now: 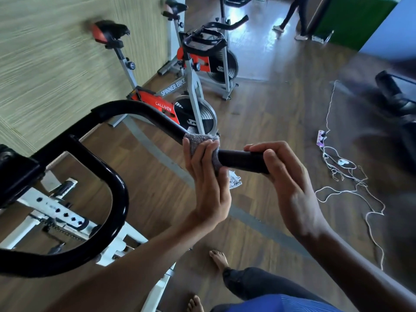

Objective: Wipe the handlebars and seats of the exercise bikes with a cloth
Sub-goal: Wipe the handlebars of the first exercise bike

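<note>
The black handlebar of the nearest exercise bike curves across the middle of the view. A grey cloth is wrapped around the bar, and my left hand grips the bar through it. A corner of the cloth hangs below that hand. My right hand holds the bar's black end grip, just right of the cloth. Two more bikes stand behind: an orange and grey one with a black and orange seat, and another farther back.
A striped wall runs along the left. On the wooden floor at right lie a power strip and tangled white cables. Dark equipment sits at the far right. A person's legs stand at the back. My bare feet are below.
</note>
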`<state>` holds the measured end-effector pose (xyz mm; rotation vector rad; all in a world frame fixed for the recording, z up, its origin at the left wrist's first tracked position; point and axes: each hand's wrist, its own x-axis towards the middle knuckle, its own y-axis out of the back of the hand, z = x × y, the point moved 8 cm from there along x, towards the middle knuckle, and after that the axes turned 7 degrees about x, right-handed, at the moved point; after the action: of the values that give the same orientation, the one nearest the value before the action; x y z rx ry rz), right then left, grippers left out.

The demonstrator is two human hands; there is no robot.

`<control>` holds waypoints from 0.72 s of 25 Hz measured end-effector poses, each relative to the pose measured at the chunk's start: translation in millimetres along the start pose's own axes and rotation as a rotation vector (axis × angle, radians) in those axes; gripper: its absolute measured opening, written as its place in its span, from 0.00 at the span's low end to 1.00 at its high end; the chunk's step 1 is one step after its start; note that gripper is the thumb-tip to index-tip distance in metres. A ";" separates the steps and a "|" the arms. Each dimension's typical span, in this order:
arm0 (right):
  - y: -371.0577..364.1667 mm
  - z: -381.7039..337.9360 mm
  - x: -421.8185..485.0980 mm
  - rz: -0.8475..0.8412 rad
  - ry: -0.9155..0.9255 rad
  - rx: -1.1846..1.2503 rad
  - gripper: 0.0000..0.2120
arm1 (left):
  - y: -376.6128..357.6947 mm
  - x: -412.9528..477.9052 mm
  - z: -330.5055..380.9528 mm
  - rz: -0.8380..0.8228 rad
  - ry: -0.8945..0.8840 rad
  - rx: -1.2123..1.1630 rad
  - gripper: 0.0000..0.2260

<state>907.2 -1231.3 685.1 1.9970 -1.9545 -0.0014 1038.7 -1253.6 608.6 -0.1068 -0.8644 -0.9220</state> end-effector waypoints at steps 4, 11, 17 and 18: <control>4.0 1.6 4.1 -0.006 -0.027 0.057 0.09 | -0.7 -7.0 24.0 -0.025 0.060 -0.040 0.27; 11.5 4.4 6.1 -0.031 -0.076 0.137 0.10 | 1.2 -11.8 72.0 -0.035 -0.035 -0.057 0.26; 16.1 16.0 12.5 -0.022 -0.224 0.451 0.18 | 1.3 -9.5 71.7 -0.060 -0.109 -0.120 0.23; 16.5 18.3 14.2 -0.019 -0.235 0.458 0.18 | 1.3 -7.5 63.7 -0.067 -0.132 -0.144 0.23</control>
<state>887.5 -1249.4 675.2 2.3934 -2.2396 0.2370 998.7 -1220.6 646.3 -0.2666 -0.9278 -1.0485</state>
